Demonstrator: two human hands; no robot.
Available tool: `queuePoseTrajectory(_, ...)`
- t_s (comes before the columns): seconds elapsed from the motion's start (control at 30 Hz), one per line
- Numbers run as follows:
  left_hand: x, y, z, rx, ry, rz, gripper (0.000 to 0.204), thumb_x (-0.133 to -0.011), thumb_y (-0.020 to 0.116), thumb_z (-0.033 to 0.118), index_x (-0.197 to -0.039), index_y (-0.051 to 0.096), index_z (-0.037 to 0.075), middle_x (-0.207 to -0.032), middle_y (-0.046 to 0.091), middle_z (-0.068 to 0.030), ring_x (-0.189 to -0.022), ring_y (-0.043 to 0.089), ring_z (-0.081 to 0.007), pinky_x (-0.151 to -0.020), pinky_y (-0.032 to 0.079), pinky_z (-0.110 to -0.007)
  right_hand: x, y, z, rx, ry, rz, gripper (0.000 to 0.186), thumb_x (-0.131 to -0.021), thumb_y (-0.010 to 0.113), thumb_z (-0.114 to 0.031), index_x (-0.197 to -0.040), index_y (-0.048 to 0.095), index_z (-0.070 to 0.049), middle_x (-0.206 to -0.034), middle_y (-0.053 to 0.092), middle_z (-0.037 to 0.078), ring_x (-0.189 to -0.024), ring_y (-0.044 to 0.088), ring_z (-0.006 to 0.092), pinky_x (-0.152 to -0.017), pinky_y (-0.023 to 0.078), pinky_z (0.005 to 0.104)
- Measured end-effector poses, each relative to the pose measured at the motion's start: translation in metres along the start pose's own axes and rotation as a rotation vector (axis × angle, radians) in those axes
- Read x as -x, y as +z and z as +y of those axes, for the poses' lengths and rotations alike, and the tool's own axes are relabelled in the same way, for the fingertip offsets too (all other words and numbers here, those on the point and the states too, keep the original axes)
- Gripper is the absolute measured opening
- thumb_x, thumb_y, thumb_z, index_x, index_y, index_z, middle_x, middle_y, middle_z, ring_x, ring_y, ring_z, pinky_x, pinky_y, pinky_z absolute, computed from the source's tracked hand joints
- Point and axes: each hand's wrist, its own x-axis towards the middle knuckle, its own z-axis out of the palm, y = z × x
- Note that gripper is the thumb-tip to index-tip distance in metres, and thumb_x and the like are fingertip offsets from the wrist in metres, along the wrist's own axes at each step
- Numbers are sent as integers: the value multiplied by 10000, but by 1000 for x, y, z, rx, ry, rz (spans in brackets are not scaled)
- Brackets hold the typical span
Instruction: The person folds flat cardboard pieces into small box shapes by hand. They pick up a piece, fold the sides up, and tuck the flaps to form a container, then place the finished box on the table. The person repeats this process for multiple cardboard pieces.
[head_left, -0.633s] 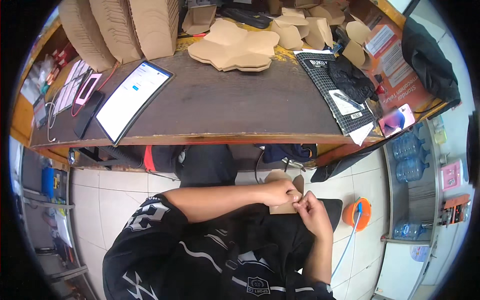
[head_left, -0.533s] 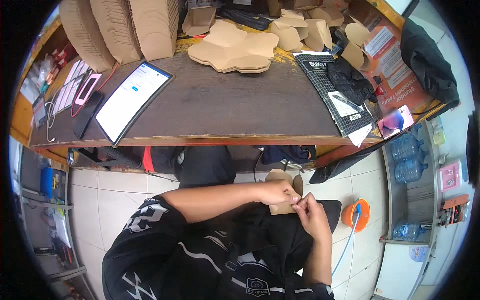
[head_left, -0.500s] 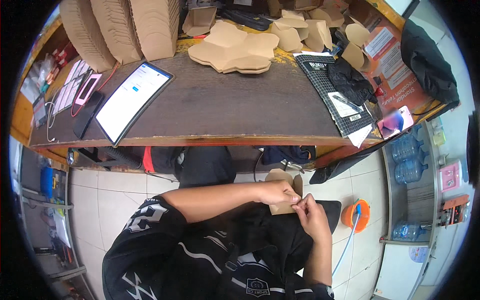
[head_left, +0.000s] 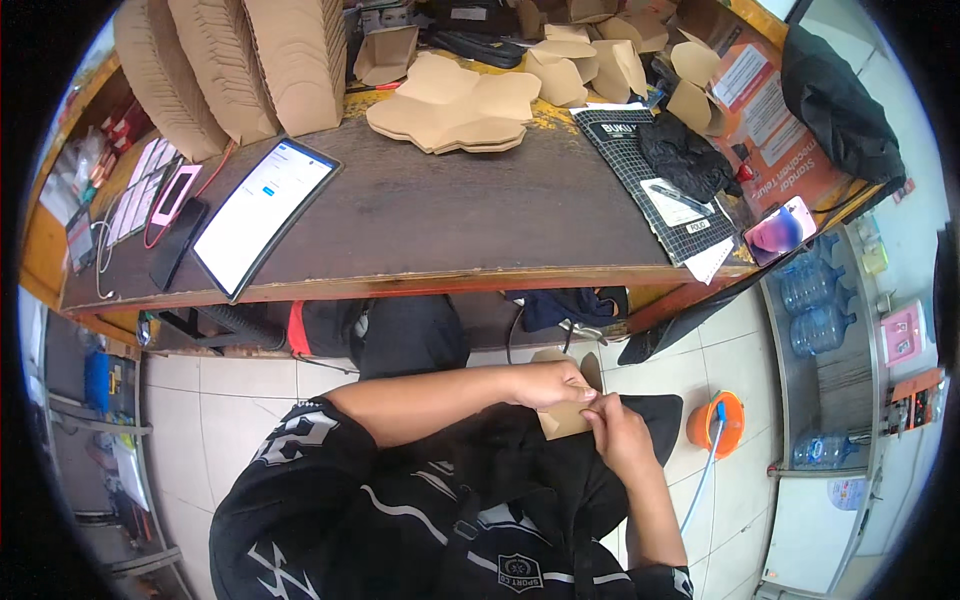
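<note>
Over my lap I hold a partly folded brown cardboard food box (head_left: 566,423), one flap standing up beyond my fingers. My left hand (head_left: 556,384) comes across from the left and is closed on its upper part. At the box's right side my right hand (head_left: 622,432) pinches the edge, its fingertips meeting the left thumb. The fingers hide much of the box's right corner. On the table ahead lies a small pile of flat, petal-shaped cardboard blanks (head_left: 455,105).
Tall stacks of nested cardboard (head_left: 298,70) stand at the back left, near a tablet (head_left: 262,215). Folded boxes (head_left: 620,68) crowd the back right, behind a black gridded folder (head_left: 660,190) and a phone (head_left: 782,230). An orange bucket (head_left: 728,425) sits on the floor at right.
The view has shifted slightly. Both hands keep their grip on the box; the right hand has turned a little and its forearm has swung slightly to the right.
</note>
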Motion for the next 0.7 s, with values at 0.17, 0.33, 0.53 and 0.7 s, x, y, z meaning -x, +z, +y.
queuePoseTrajectory(0.17, 8, -1, 18, -26, -12, -60, 479, -1094, 560, 417, -1083, 718, -35, -845, 584, 72, -788, 473, -47, -682, 429, -270, 10, -4, 9, -202, 71, 12, 207, -972, 704, -109, -1015, 517, -29, -835, 695, 170, -766, 690, 415, -675, 543, 447)
queuePoseTrajectory(0.33, 9, -2, 25, -24, 12, -82, 447, -1093, 568, 399, -1084, 721, -21, -839, 581, 76, -784, 467, -29, -663, 416, -248, 7, 5, 6, -190, 125, 137, 322, -920, 801, -121, -954, 495, -25, -693, 606, 88, -581, 589, 219, -550, 448, 327)
queuePoseTrajectory(0.53, 18, -8, 29, 175, 110, -72, 441, -1092, 569, 405, -1109, 732, -5, -863, 611, 69, -817, 507, -36, -708, 450, -265, -1, 11, 16, -162, 191, 304, 593, -753, 921, -394, -916, 470, -45, -872, 571, 107, -791, 536, 212, -700, 448, 339)
queuePoseTrajectory(0.7, 25, -12, 51, -86, 271, -46, 372, -1077, 614, 330, -1106, 747, -17, -905, 704, 18, -834, 567, -73, -767, 498, -311, -4, 0, 27, -700, 180, -104, 703, -731, 935, -294, -1116, 388, -81, -1099, 474, 93, -1071, 450, 190, -1010, 406, 333)
